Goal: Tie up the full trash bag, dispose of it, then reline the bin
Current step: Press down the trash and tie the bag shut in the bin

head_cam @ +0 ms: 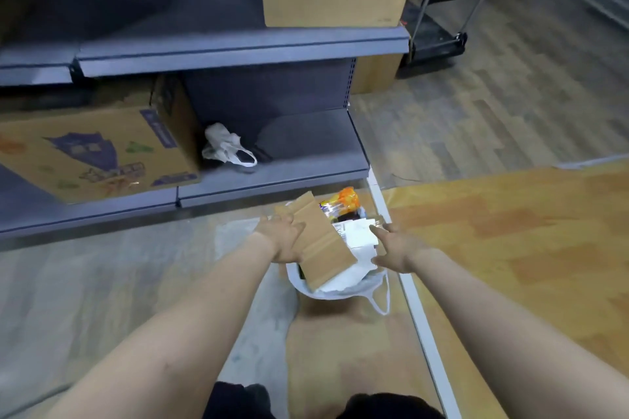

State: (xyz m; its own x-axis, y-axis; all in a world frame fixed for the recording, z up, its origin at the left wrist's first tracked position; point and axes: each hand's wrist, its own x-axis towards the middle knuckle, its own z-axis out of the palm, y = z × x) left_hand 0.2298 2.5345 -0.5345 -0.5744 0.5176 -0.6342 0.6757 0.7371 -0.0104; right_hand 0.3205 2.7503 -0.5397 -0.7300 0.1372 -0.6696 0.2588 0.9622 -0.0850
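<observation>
— Where is the trash bag?

— From my head view, the white trash bag sits on the floor just in front of the grey shelf, stuffed full, one handle loop hanging off its near right side.

— And your hands?

— My left hand presses against a cardboard piece sticking out of the bag, fingers fairly straight along its edge. My right hand hovers at the bag's right rim, fingers spread and relaxed, holding nothing that I can see.

— Anything else nearby?

— A crumpled white plastic bag lies on the lower shelf beside a printed carton.
</observation>
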